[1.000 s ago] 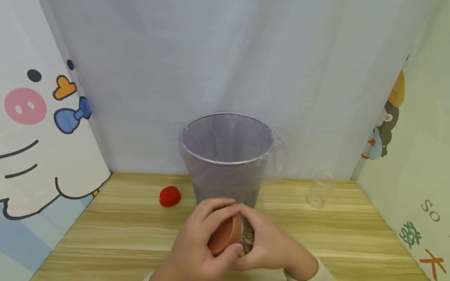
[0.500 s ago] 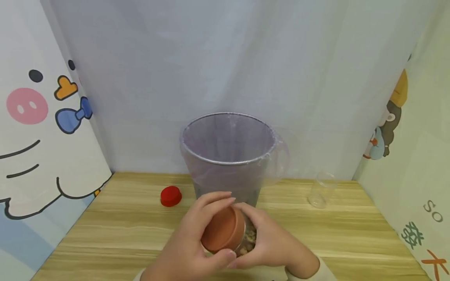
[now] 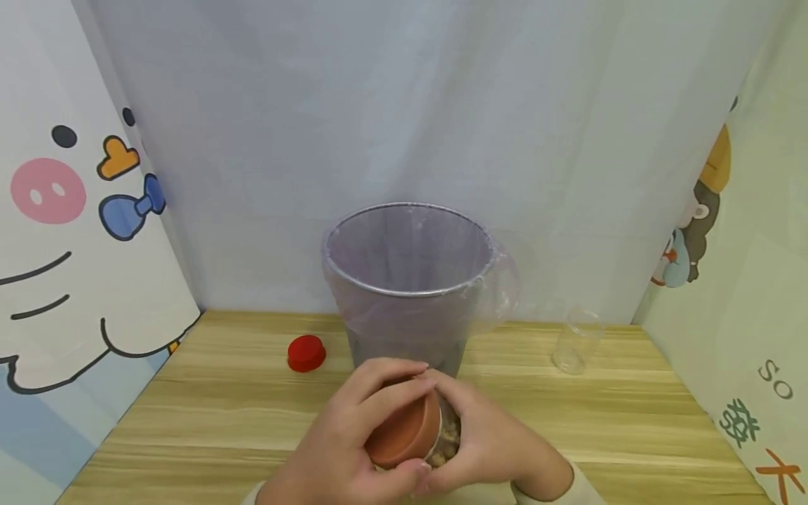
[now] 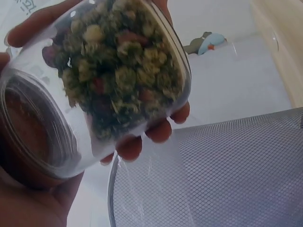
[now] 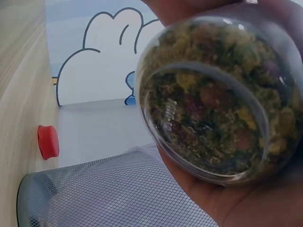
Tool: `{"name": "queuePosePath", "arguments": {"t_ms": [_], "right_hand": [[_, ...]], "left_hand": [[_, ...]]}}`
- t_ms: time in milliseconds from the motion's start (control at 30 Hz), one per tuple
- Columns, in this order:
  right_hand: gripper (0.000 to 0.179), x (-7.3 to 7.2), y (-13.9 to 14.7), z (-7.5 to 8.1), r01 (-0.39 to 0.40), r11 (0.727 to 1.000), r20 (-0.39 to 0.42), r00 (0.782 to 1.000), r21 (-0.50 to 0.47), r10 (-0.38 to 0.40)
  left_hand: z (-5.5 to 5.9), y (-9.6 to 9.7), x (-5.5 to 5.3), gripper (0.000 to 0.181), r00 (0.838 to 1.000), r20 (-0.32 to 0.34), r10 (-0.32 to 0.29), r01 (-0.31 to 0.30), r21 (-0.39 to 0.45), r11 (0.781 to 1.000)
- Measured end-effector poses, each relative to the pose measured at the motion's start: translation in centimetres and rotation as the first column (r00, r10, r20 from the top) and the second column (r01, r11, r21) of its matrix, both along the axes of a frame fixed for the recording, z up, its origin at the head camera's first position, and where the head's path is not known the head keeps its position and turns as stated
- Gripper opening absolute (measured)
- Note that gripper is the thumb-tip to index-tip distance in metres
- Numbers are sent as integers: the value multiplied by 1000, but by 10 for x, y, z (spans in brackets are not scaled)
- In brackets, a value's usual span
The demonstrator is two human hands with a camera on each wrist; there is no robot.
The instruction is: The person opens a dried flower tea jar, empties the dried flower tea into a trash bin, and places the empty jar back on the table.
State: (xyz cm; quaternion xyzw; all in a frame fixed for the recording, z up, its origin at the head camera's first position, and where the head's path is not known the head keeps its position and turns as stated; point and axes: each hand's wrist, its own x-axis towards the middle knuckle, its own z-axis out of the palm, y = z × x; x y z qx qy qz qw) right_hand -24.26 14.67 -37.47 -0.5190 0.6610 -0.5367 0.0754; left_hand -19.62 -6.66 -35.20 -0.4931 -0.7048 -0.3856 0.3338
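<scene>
A clear jar [image 4: 118, 71] of dried flowers and red pieces is held tilted between both hands, low in the middle of the head view. Its orange-brown lid [image 3: 407, 431] faces left. My left hand [image 3: 344, 445] grips the lid, fingers over the far side and thumb on the near side. Curled round the glass body is my right hand [image 3: 489, 438]. In the right wrist view the base of the jar [image 5: 208, 118] faces the camera, showing the packed contents. The two hands' fingertips meet around the jar, and the lid sits on its mouth.
Behind the hands stands a mesh bin [image 3: 410, 326] with a thin clear purple bag over its rim. A red cap [image 3: 306, 353] lies left of it on the wooden table [image 3: 221, 407]. To the right stands a clear plastic cup [image 3: 576, 344]. Printed curtains border both sides.
My left hand's fingers first drew back, baring more of the lid, then came forward over it again. My right hand has kept its hold on the jar, with little movement.
</scene>
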Motion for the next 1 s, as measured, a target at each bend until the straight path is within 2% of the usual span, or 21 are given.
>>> {"name": "queuePosePath", "arguments": {"t_ms": [167,267,400,567,700,1000], "right_hand": [[78,-1,-2,-1,0,999,-50,999,-38,-2],[79,-2,-4,-2,35,998,-94,995,-46,-39],[82,1,-6,-4,138,990,-121,983,-34,-141],[87,4,-9,-8,269,963,-181,946,-30,-270],[88,5,-10,-8,296,954,-203,932,-45,-299],[92,2,-8,-7,256,963,-184,946,-80,-267]], "left_hand": [[-2,3,3,57,993,26,118,-119,39,992],[-3,4,4,56,985,46,169,-172,64,983],[-5,6,7,53,969,102,225,-234,89,968],[-6,6,10,54,947,155,282,-302,125,945],[-6,5,10,57,942,157,297,-319,135,938],[-3,3,12,61,934,197,298,-326,130,936]]}}
